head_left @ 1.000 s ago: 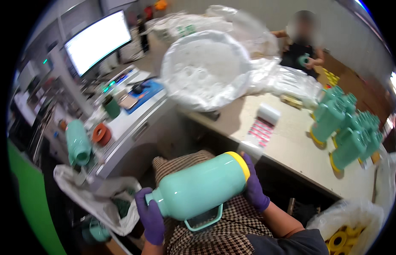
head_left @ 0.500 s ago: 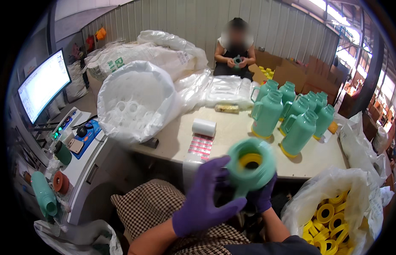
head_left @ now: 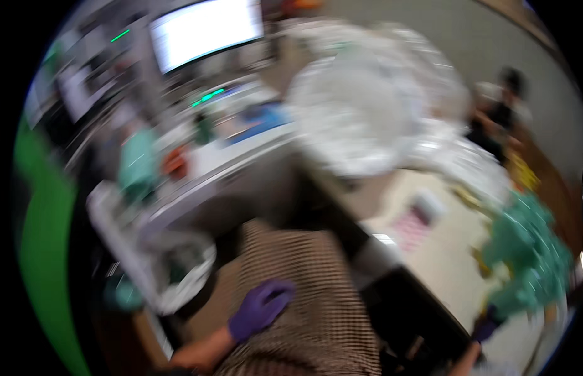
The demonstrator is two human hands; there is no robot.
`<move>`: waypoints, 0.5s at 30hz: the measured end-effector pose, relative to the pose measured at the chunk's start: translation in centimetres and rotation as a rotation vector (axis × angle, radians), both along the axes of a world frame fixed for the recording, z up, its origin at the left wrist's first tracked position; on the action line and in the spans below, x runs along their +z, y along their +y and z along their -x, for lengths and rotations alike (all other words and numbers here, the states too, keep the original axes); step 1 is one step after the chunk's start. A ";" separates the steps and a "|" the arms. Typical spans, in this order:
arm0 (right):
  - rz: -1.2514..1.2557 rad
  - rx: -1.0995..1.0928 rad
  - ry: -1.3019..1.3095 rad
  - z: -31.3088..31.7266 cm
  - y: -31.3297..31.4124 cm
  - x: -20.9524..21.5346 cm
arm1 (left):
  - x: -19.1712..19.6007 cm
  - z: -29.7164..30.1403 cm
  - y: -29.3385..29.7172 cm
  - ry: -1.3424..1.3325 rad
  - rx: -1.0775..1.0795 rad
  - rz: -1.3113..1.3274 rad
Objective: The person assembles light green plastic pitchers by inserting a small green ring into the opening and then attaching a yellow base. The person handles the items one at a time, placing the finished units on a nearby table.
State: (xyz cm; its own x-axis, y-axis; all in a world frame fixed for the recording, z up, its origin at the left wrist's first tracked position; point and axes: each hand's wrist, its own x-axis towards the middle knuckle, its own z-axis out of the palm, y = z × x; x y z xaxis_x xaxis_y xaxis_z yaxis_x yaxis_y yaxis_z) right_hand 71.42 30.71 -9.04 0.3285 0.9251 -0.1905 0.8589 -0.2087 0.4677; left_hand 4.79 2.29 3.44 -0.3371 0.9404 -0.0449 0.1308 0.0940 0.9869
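The left hand (head_left: 261,308) rests flat with loose, empty fingers on the checked lap (head_left: 316,294). The right hand (head_left: 487,327) at the table edge (head_left: 423,294) touches the green jugs (head_left: 529,257); its grip and the jugs' direction are too blurred to tell.

Heavily smeared by motion blur throughout, nothing sharp. Evenly lit from overhead, moderately bright, with no hard shadows to make out. Blown out to plain white at the monitor (head_left: 207,28), brightest patch in view. Pale glare off the clear plastic bag (head_left: 366,119) and the counter (head_left: 429,250). Bent by fisheye toward the rim, ringed in black vignette. Purple-gloved hands (head_left: 260,308) soft-edged too.
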 end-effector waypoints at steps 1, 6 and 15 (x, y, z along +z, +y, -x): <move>-0.146 0.078 -0.004 1.9 -0.4 0.9 | 0.0 1.2 -1.0 0.109 0.077 -0.058; -0.813 0.549 0.663 15.6 -3.9 3.4 | -5.5 6.3 -7.9 0.322 0.321 -0.126; -0.882 0.437 0.680 20.1 -3.0 1.7 | -23.3 28.2 -28.3 0.620 1.068 0.177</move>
